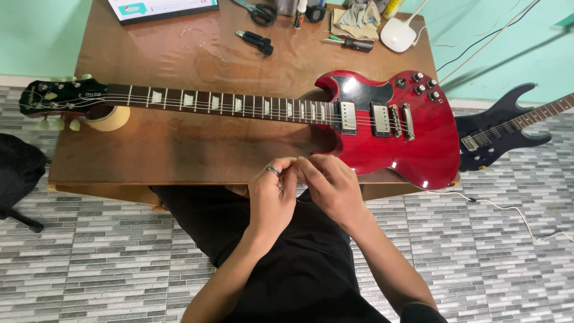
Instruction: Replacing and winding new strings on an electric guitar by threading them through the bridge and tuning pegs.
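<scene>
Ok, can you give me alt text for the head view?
A person's left hand and right hand meet fingertip to fingertip at the near edge of a wooden table. A red electric guitar lies across it.

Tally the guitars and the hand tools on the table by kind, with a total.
Red guitars: 1
Dark guitars: 1, off the table, on the floor
Scissors: 1
Black pliers-like tools: 1
Screwdrivers: 1
Total: 5
</scene>
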